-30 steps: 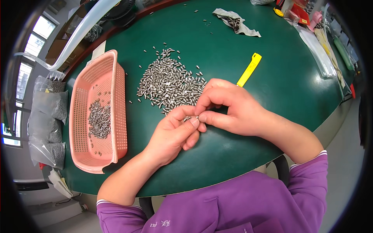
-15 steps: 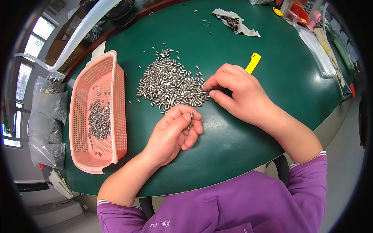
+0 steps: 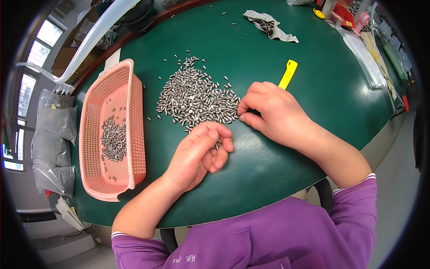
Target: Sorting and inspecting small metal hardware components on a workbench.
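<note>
On the green worktop, a pink basket sits at eight o'clock from the metal pile. At four, the right hand's fingertips nearly meet, hold unclear; at six, the left hand curls half-closed. A yellow tool lies at the right hand's one o'clock. The left hand loosely holds metal parts.

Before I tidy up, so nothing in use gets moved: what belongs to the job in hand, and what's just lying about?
In the job:
piled metal pieces near right hand
metal held in left hand
probably pink basket

Lying about, apparently:
yellow tool
crumpled pale cloth
</note>
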The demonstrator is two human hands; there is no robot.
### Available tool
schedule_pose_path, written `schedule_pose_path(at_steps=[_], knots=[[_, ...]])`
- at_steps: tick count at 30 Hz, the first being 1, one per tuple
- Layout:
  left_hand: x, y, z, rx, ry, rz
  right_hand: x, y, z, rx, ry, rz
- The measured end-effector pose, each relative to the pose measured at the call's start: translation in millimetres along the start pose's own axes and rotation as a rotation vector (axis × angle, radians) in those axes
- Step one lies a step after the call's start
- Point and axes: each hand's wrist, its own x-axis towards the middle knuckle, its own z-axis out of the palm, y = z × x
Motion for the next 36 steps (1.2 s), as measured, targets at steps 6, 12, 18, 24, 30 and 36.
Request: schedule_pose_path(at_steps=[6, 12, 18, 24, 30, 36], knots=[[-0.4, 0.5, -1.5, -0.042, -0.011, -0.06, 7.0, -10.4, -4.5, 0.242, 0.003, -0.102], [-1.4, -0.9, -1.7, 0.029, -0.024, -0.078, 4.4, -14.6, 1.3, 0.411, -0.056, -0.202], [-0.1, 0.1, -1.8, -0.037, -0.021, -0.082, 6.0, -8.4, -4.5, 0.188, 0.039, -0.071], [0.4, 1.4, -3.9, -0.087, -0.037, -0.08, 2.5, -3.7, -2.9, 0.049, -0.008, -0.014], [-0.9, 2.8, -3.3, -0.097, -0.049, -0.043, 0.7, -2.2, 2.7, 0.015, 0.009, -0.044], [-0.7, 2.7, -3.7, -0.073, -0.037, -0.054, 1.1, -3.4, 4.8, 0.009, 0.01, -0.084]])
